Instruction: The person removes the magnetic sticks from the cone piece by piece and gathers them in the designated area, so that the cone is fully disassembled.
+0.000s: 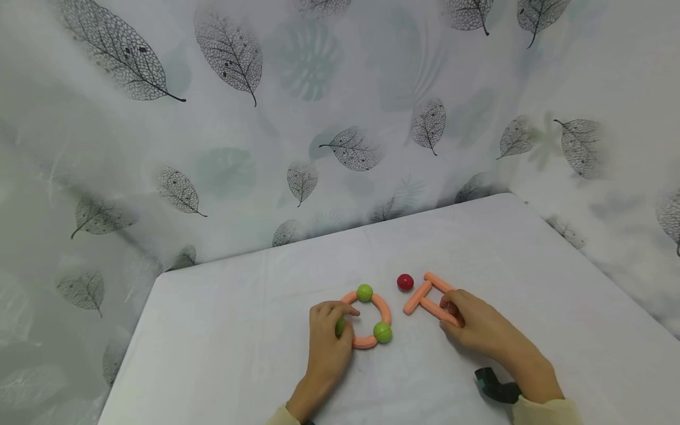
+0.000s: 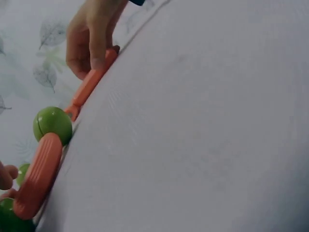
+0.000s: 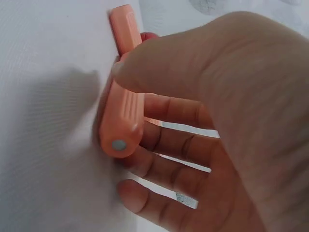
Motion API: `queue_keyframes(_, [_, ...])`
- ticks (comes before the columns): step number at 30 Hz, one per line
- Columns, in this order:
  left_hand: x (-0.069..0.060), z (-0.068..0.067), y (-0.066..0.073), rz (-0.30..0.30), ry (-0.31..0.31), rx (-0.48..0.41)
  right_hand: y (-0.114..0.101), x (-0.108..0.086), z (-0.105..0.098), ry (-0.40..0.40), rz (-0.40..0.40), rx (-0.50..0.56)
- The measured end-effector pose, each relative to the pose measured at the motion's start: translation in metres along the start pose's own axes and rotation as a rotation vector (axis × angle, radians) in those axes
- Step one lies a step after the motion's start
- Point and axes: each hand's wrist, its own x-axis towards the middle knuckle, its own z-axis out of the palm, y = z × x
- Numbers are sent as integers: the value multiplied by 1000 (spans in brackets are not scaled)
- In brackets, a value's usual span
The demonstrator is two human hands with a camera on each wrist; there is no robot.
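Note:
My left hand (image 1: 326,339) curls around a green ball (image 1: 340,326) on the near left side of a ring lying on the table. Curved orange sticks (image 1: 382,308) form the ring, joined by more green balls (image 1: 364,292). With thumb and fingers, my right hand (image 1: 486,327) pinches a straight orange stick (image 3: 121,113), which has a grey metal dot on its end. That stick meets a slanted orange stick (image 1: 417,297), and another straight orange stick (image 1: 438,281) runs from its far end toward my right hand. My right fingers partly hide these pieces.
A red ball (image 1: 405,282) lies between the ring and the straight sticks, toward the back. The white-covered table (image 1: 228,342) meets a leaf-patterned curtain (image 1: 350,88) at its far edge. A dark strap device (image 1: 495,386) sits at my right wrist.

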Motion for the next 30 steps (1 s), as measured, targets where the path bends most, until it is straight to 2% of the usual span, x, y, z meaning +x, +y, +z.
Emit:
queue_keyframes(2, [0,-5,3,28,-19,22,-4,2,-2,33,-22,-30])
queue_keyframes(4, [-1,-11,5,84,-35,55,-9,4,-4,75,-54,-31])
queue_keyframes(7, [-5,-18,6,165,-60,110,-21,5,-4,135,-130,58])
queue_keyframes(10, [-13,-21,5,190,-111,142,-35,4,3,130,-197,176])
queue_keyframes(13, [-22,-19,4,201,-139,186,-48,4,16,85,-198,221])
queue_keyframes(15, [-27,-18,4,213,-123,217,-56,3,26,80,-179,215])
queue_keyframes(18, [-35,-16,4,204,-88,257,-67,2,41,124,-189,228])
queue_keyframes(22, [-39,-18,6,121,-70,282,-84,4,54,165,-167,247])
queue_keyframes(24, [-40,-19,6,113,-38,304,-91,5,60,156,-133,259])
queue_keyframes(30, [-42,-20,0,151,98,403,-103,8,78,153,-70,344])
